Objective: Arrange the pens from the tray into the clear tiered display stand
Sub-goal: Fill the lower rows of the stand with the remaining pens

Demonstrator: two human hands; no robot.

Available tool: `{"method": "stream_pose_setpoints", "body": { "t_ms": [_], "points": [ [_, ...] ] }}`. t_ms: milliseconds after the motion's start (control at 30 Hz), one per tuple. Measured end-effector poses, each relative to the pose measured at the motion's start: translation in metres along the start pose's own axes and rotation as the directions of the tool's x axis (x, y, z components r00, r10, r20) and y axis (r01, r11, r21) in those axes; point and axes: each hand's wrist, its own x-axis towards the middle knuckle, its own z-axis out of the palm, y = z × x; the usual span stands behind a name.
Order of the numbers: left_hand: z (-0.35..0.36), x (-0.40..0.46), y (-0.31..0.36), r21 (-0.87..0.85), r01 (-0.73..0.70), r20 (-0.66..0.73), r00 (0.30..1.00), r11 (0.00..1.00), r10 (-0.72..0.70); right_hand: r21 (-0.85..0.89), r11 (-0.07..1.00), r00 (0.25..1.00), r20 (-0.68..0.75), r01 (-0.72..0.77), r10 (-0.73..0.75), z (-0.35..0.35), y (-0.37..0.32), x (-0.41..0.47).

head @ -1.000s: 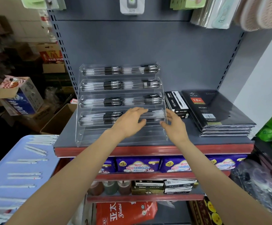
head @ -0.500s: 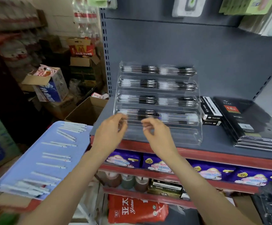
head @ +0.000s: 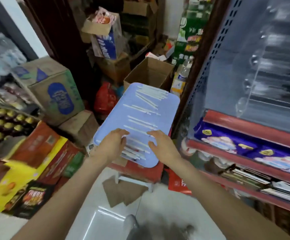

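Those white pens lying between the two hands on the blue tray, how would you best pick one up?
Probably by the middle of the barrel, from straight above. The white pens lie flat and crosswise on the blue tray, so a thumb-and-finger grip across the thin shaft fits. The left hand and right hand both hover open over the near rows; neighbours lie close, so take a loose pen.

We see open floor (head: 158, 213) at lower centre; cartons (head: 54, 94) crowd the tray (head: 168, 108) at left, shelf unit (head: 244, 129) at right.
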Motion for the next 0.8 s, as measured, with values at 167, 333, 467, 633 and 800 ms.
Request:
{"method": "stream_pose_setpoints", "body": {
  "t_ms": [167, 333, 467, 633, 800],
  "points": [
    [0.021, -0.004, -0.057, 0.132, -0.116, 0.212, 0.973, 0.984, 0.086, -0.134, 0.99, 0.992, 0.103, -0.052, 0.066, 0.045, 0.005, 0.013],
    [0.031, 0.005, -0.077, 0.061, -0.147, 0.247, 0.961, 0.987, 0.128, -0.264, 0.959, 0.993, 0.036, -0.1, 0.113, 0.05, 0.006, 0.025],
    [0.033, 0.019, -0.077, 0.098, -0.184, 0.218, 0.963, 0.978, 0.159, -0.336, 0.933, 0.986, 0.05, -0.132, 0.157, 0.045, 0.007, 0.034],
    [0.034, 0.024, -0.071, -0.026, -0.086, 0.08, 0.993, 0.996, 0.088, -0.384, 0.911, 0.979, 0.067, -0.152, 0.191, 0.042, 0.005, 0.039],
    [0.034, 0.023, -0.084, -0.037, -0.116, 0.027, 0.993, 0.993, 0.117, -0.388, 0.897, 0.974, -0.008, -0.213, 0.227, 0.041, 0.004, 0.037]
  ]
}}
